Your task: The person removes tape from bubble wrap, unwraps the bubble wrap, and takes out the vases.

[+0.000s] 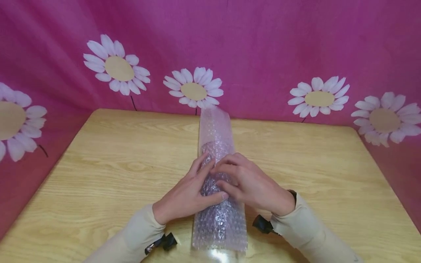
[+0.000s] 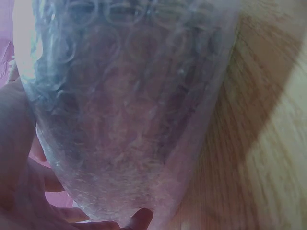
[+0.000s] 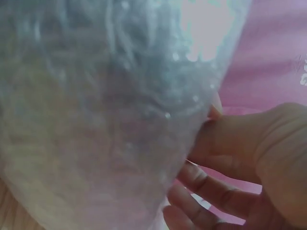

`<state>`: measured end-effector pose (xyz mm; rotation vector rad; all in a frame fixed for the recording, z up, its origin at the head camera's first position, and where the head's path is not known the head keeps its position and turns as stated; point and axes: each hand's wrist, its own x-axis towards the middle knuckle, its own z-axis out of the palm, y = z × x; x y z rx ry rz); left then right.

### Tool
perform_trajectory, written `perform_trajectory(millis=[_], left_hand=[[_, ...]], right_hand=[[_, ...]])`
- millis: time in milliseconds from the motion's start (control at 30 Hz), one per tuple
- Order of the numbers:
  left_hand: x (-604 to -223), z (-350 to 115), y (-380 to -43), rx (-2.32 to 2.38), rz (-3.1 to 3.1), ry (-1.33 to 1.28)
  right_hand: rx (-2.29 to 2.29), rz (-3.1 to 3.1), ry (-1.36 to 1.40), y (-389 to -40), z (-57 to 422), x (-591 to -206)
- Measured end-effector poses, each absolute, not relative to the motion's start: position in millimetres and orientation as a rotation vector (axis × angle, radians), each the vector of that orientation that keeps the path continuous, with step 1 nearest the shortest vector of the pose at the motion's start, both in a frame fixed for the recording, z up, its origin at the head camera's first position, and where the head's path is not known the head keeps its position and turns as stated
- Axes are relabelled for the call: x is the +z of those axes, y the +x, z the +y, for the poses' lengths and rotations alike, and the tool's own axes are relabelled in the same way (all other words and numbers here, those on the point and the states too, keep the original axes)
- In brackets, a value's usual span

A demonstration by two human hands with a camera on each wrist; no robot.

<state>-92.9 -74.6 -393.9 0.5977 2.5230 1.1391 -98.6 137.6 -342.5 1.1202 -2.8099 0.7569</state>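
Note:
A long upright-looking bundle of clear, pinkish bubble wrap (image 1: 219,223) lies lengthwise on the wooden table in the head view, wrapped around something whose kind is hidden. Its far end, a flatter length of wrap, reaches the table's back edge. My left hand (image 1: 189,195) rests on the bundle's left side, fingers extended and thumb laid across the top. From the right, my right hand (image 1: 251,182) pinches the wrap on top with bent fingers, close to the left fingertips. Bubble wrap (image 2: 124,110) fills much of the left wrist view, and the wrap (image 3: 105,124) also dominates the right wrist view.
Something transparent and shiny (image 1: 218,255) shows beyond the wrap's near end. The wooden table (image 1: 115,164) extends to both sides. A magenta curtain with printed daisies (image 1: 256,44) hangs behind it. Small black devices (image 1: 263,223) sit by both sleeves.

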Motion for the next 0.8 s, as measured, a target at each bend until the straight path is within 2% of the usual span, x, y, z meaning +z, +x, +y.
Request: perform_trajectory(millis=[800], left_hand=[[-392.7,-72.1,-92.4,1.160,2.526,0.597]], right_hand=[[0.758,-2.821,1.186,-102.1,143.3,-343.9]])
